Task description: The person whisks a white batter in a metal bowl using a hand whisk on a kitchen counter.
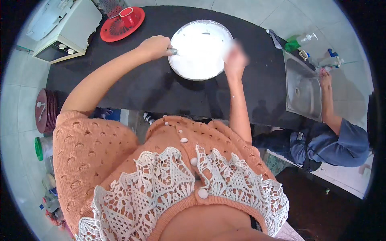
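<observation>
A round dish or pan (199, 57) with a white surface and a silvery rim lies on the dark countertop before me. My left hand (156, 48) is closed on a grey object (172, 51), perhaps a utensil handle, at the dish's left edge. At its right edge is my right hand (236, 61), raised beside the rim; a blur covers its fingers, so whether it grips the rim or anything else cannot be told. A small dark mark shows near the top of the white surface.
A red plate (110, 35) with a red cup (128, 18) and a metal grater (110, 7) stand back left, near a toaster oven (68, 33). Stacked maroon plates (45, 111) are at left. To the right, a person (334, 144) reaches over the steel sink (301, 87) near a green soap bottle (294, 43).
</observation>
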A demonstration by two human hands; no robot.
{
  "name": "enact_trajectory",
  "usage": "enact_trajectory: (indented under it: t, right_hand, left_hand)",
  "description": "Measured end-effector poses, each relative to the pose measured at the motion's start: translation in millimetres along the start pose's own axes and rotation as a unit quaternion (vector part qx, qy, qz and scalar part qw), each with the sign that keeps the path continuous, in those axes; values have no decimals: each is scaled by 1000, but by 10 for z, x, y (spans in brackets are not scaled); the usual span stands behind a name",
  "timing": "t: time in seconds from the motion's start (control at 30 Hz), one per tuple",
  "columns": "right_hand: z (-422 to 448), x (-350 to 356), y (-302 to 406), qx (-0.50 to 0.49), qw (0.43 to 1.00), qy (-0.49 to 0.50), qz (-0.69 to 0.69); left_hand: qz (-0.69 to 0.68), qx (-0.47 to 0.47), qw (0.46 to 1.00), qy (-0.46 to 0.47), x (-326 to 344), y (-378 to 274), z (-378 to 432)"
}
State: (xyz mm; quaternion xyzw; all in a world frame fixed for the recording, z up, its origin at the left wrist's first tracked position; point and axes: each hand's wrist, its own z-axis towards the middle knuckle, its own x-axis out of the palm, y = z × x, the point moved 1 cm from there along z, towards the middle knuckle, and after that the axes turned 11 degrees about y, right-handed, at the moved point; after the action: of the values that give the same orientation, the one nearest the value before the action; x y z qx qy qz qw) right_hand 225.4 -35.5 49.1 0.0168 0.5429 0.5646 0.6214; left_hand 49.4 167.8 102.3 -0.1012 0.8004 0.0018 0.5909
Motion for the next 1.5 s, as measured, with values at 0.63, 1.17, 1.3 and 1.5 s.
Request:
enact_trajectory:
  t: [0.63,1.17,1.3,1.5]
  right_hand:
    - [24,-49,-47,7,1000,-10,-11]
    - [-74,-2,34,-13,999,-47,7]
    - [-57,23,68,-30,997,-68,-18]
    - [-163,60,62,-11,998,-60,-31]
  left_hand:
    - [-163,-43,984,60,22,242,-174]
    - [-319,-98,914,230,46,-82,-227]
    - [-421,-75,855,293,51,-235,-395]
    - [-354,-94,897,248,-79,-156,-308]
